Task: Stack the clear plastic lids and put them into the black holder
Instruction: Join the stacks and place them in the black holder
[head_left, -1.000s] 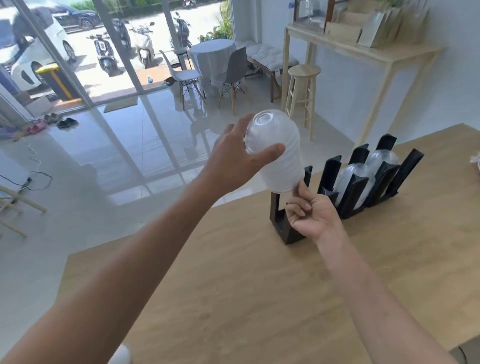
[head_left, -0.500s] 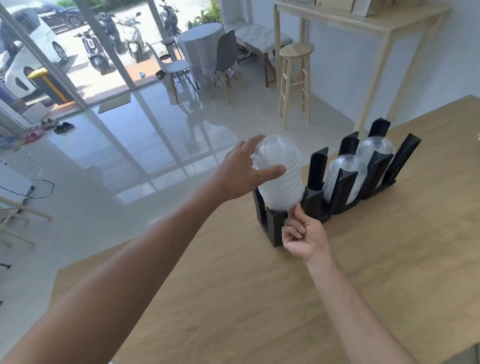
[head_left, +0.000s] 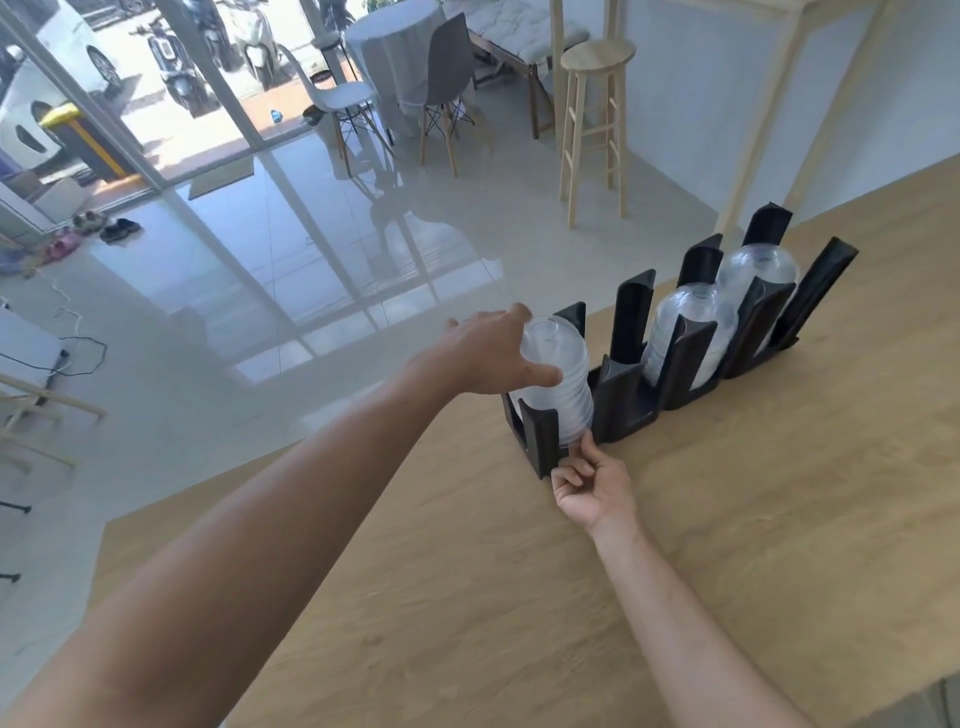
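Observation:
A stack of clear dome lids (head_left: 563, 395) stands in the leftmost slot of the black holder (head_left: 623, 395) on the wooden counter. My left hand (head_left: 493, 356) grips the stack from the upper left, thumb across its front. My right hand (head_left: 592, 486) pinches the stack's bottom edge from below, beside the holder's front post. Two more lid stacks (head_left: 691, 332) (head_left: 756, 273) fill the slots further right; the slot between them and the held stack is empty.
The wooden counter (head_left: 727, 545) ends just behind the holder, with tiled floor beyond. A wooden stool (head_left: 595, 119) and a tall wooden table stand at the back, chairs and a round table near the glass front.
Both hands have brought the lid stack down from above the holder into its leftmost slot. The view has tilted lower.

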